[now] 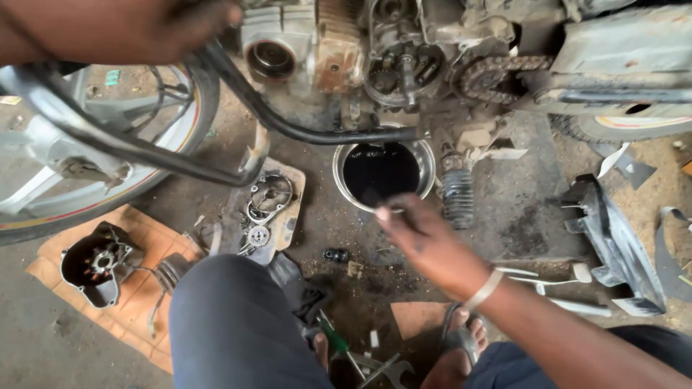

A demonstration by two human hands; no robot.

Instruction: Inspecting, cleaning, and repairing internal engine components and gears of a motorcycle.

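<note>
**Workshop floor under a stripped motorcycle: hands, oil pan, loose parts**

Head view.

1. Right hand (422,238): reaching forward over the near rim of the oil pan, fingers drawn together and blurred. Whether they pinch something small I cannot tell.

2. Oil pan (429,160): round metal bowl on the floor below the engine, filled with black oil. Judged heavy for its size, apt to slosh, with a rim that looks slick. Best taken at two opposite points of the rim and kept level.

3. Left hand (119,29): top left, at the upper end of the black bent pipe, fingers curled about it as far as the blur allows.

4. Black bent pipe (288,130): rigid tube, running from the left hand down to the pan's far rim. Stiff, probably greasy.

5. Engine (389,57): open, gears and drive chain (490,72) exposed directly above the pan.

6. Cardboard pieces: one carries a side cover and a small gear (258,235), the other a dark stator housing (94,263).

7. Front wheel (108,166) at left; coil spring (457,193) just right of the pan; black plastic fairing (613,238) further right.

Room: tight. The pan is hemmed in by the pipe behind, the spring at right and cardboard at left. The freest path is towards the person's knee (231,324) and sandalled foot (461,353), where a green-handled screwdriver (335,338) lies.
</note>
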